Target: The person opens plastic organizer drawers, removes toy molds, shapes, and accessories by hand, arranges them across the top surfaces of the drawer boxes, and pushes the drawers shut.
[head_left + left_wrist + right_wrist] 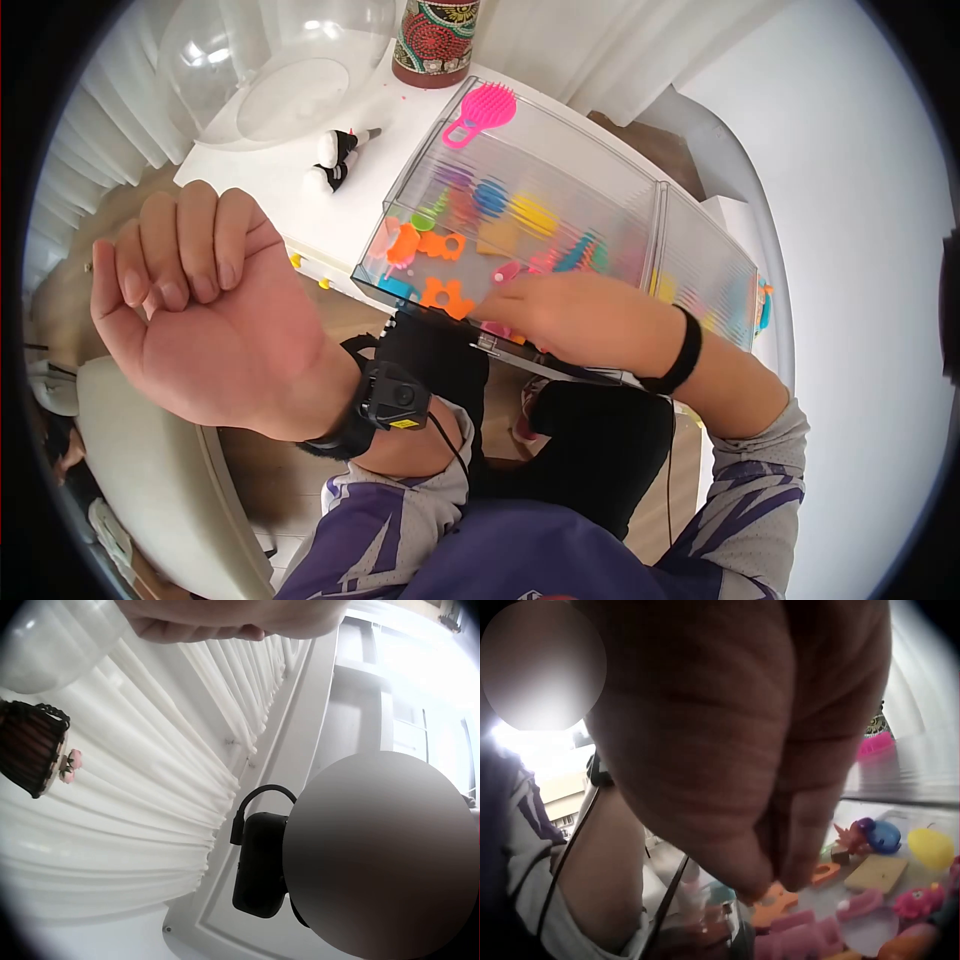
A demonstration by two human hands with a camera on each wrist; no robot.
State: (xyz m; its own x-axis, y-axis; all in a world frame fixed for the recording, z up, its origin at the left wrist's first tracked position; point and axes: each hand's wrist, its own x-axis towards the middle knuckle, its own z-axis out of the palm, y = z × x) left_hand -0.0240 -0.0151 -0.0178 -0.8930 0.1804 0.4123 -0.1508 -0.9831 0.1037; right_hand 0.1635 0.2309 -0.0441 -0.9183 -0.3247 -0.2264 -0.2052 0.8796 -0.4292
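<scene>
My left hand (215,310) is raised at the left, palm up, its fingers loosely curled with nothing in them; part of that hand (240,616) crosses the top of the left wrist view. My right hand (575,318) reaches into a clear box (660,235) of small coloured toys. Its fingertips are beside an orange toy (445,297). In the right wrist view, thumb and finger of the right hand (735,742) come together just above orange and pink pieces (799,939); whether they pinch anything is hidden.
A pink hairbrush (486,108) lies on the box's clear lid. Behind the box stands a patterned container (435,42); a transparent dome (290,95) and a black-and-white item (338,158) are on the white table (250,180). Two yellow knobs show at its front edge.
</scene>
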